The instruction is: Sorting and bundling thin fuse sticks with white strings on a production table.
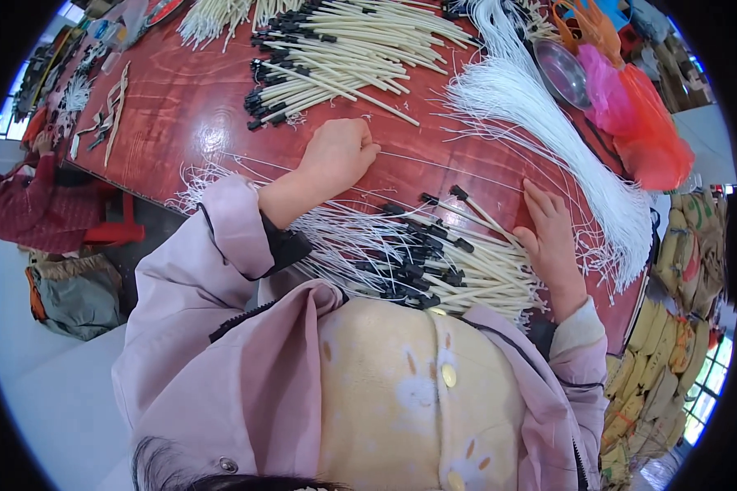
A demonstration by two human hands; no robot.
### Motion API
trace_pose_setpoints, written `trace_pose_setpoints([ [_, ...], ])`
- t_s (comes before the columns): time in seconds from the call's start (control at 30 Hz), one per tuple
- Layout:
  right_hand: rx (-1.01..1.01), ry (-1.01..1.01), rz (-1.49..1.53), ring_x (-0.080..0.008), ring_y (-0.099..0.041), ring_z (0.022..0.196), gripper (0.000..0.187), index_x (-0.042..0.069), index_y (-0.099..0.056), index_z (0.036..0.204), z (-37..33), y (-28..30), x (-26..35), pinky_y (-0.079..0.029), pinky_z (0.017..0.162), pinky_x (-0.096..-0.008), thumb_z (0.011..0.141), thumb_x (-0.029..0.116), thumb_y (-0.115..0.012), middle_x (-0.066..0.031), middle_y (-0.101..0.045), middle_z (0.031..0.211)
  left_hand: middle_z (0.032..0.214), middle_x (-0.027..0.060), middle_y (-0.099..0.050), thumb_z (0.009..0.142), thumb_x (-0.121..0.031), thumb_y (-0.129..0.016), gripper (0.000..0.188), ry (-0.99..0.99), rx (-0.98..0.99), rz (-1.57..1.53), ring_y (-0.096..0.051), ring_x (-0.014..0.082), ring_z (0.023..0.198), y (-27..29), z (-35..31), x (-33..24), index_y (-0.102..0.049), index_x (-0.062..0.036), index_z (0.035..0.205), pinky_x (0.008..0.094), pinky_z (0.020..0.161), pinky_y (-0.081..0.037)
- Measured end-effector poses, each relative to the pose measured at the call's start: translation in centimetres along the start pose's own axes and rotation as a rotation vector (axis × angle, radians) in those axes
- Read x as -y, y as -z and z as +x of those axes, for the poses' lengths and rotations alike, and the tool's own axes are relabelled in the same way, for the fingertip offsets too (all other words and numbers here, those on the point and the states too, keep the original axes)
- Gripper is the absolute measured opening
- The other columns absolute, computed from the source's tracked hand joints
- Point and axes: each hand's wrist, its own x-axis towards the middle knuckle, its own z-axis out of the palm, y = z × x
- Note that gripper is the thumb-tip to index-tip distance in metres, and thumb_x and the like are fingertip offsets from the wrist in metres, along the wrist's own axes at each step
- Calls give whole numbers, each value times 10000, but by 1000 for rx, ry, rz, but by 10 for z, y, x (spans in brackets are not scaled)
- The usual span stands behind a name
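Note:
My left hand (340,157) is closed in a fist above the red table, pinching a thin white cord (450,168). From that hand the cord stretches to the right, as far as my right fingertips. My right hand (550,237) lies with its fingers stretched out and the thumb apart, its fingertips at the cord's end. Between my forearms, close to my body, is a pile of cream-coloured rods (487,282) with black end pieces. Loose white cords (344,241) fan out from it to the left, partly under my left forearm.
More black-ended rods (360,49) lie at the far side of the red table (172,106). A thick bundle of white cords (549,131) runs down the right, beside a metal bowl (562,74) and a red plastic bag (651,131). Another person (45,204) sits at the left.

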Motion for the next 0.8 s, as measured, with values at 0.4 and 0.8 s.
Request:
trace_pose_setpoints([
  [0.4,-37,-6,21,-351,-491,1234,638,-65,-560,1345,2,-1,3,-396,1060,-441,867,340,-681,-134,-532,1460,808,210,-689,851,-134,-709,151,-97,-74,81,-672,401,820,-4,4,21,-673,13,839,465,747,-526],
  [0.8,-44,-23,37,-360,-490,1242,585,-85,-579,1309,3,-1,5,-381,1093,-425,868,291,-658,-150,-538,1450,854,175,-688,852,-131,-716,136,-54,32,81,-670,375,856,13,5,19,-661,-11,885,454,756,-526],
])
